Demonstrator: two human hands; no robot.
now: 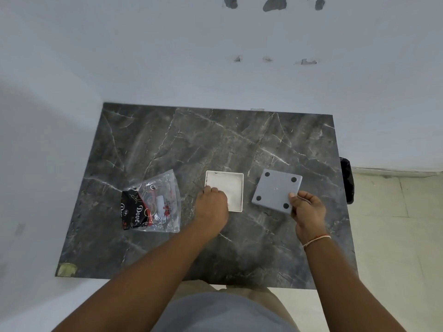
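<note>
A shallow white square tray (230, 185) lies on the dark marble table (215, 140). My left hand (212, 206) covers the tray's near-left corner with curled fingers; what the fingers hold is hidden. To the right, my right hand (308, 209) grips a grey square plate (275, 190) by its near-right corner. The plate is tilted and shows four dark round pads at its corners.
A clear plastic bag (152, 203) with black-and-red printed packets inside lies on the table left of the tray. White walls border the table at the back and left. A black object (347, 180) hangs off the table's right edge above the tiled floor.
</note>
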